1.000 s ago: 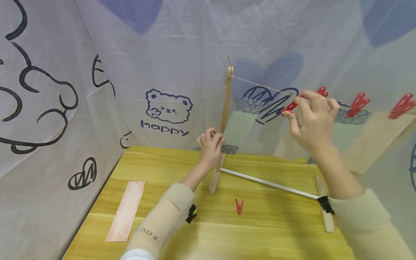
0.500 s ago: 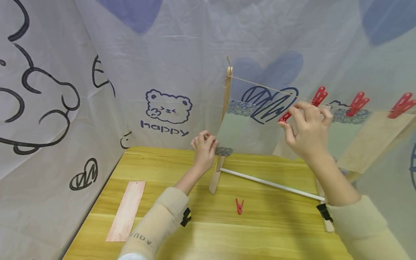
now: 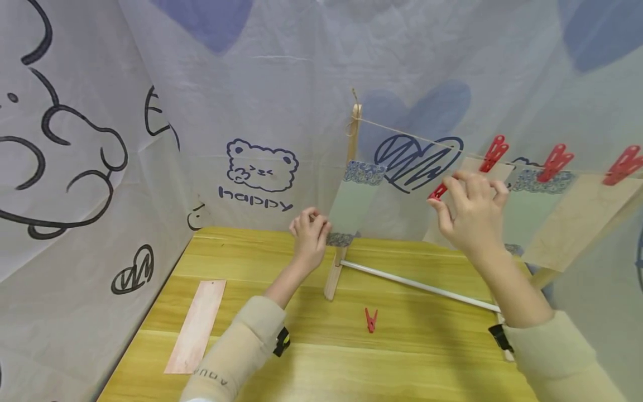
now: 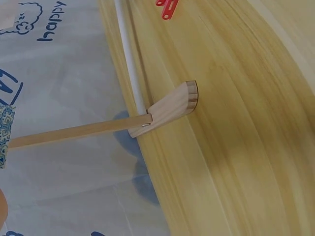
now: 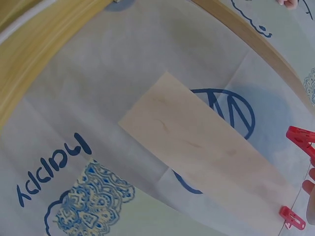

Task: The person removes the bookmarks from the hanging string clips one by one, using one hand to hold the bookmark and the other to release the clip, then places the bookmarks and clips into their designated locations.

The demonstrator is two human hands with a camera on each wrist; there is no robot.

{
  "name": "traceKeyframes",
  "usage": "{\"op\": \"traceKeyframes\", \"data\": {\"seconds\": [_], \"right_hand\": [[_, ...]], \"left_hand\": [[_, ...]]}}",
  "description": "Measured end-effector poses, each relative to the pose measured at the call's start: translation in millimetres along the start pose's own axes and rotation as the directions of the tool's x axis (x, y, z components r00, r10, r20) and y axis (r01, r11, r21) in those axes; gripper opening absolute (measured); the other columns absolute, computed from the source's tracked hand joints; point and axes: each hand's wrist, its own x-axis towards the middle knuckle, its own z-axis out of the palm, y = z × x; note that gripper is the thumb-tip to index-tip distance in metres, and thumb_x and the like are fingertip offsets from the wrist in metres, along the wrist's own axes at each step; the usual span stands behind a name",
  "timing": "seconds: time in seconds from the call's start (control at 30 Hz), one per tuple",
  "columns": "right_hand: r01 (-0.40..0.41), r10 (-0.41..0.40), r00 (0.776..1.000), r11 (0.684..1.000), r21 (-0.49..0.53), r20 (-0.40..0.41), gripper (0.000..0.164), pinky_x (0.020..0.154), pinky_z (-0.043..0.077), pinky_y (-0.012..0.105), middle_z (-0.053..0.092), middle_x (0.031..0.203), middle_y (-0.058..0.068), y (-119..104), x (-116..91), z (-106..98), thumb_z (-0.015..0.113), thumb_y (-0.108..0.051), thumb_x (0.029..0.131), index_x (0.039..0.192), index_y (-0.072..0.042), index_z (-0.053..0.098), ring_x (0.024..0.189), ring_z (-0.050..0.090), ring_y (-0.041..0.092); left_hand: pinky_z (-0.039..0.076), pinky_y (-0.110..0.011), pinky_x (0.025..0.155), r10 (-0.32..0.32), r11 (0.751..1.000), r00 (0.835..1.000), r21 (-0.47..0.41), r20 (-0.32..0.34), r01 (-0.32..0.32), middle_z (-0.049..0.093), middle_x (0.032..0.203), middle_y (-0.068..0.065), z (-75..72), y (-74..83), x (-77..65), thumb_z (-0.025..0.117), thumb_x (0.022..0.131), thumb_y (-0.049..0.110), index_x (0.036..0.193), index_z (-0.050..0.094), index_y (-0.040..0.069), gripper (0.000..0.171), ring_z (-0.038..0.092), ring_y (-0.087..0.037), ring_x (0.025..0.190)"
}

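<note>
My left hand pinches the lower left edge of a pale green card with blue patterned ends. The card stands tilted in front of the wooden post, its top below the string. In the left wrist view only a patterned end of the card shows, at the left edge. A red clothespin is pinched between the thumb and fingers of my right hand, just under the string. That clothespin also appears at the right edge of the right wrist view.
Cards hang along the string at right under red clothespins, among them a beige card. A white rod joins the stand's feet. On the wooden table lie a loose red clothespin and a pinkish strip.
My left hand has moved left and down with the green card, away from the string's middle. My right hand has come slightly left and lower, still pinching the clothespin.
</note>
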Motion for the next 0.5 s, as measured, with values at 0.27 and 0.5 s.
{"op": "traceKeyframes", "data": {"seconds": [0.27, 0.5], "right_hand": [[-0.017, 0.017, 0.999, 1.0, -0.003, 0.039, 0.045, 0.083, 0.02, 0.056, 0.053, 0.104, 0.022, -2, -14, 5, 0.048, -0.039, 0.088, 0.1, 0.003, 0.057, 0.096, 0.045, 0.04], [-0.028, 0.028, 0.997, 1.0, -0.002, 0.069, 0.05, 0.083, 0.02, 0.055, 0.053, 0.105, 0.022, -5, -23, 9, 0.043, -0.044, 0.091, 0.1, 0.003, 0.057, 0.097, 0.045, 0.039]], "left_hand": [[0.017, -0.053, 0.091, -0.016, 1.0, 1.0, -0.006, -0.009, 0.016, 0.038, 0.105, -0.015, -5.2, -4.3, -8.8, 0.052, 0.09, 0.012, 0.085, 0.052, 0.002, 0.011, 0.039, -0.031, 0.091], [0.016, -0.054, 0.091, -0.019, 1.0, 1.0, 0.011, -0.019, 0.019, 0.038, 0.104, -0.013, -11.1, -9.6, -16.9, 0.053, 0.089, 0.011, 0.085, 0.052, 0.002, 0.01, 0.039, -0.031, 0.091]]}}
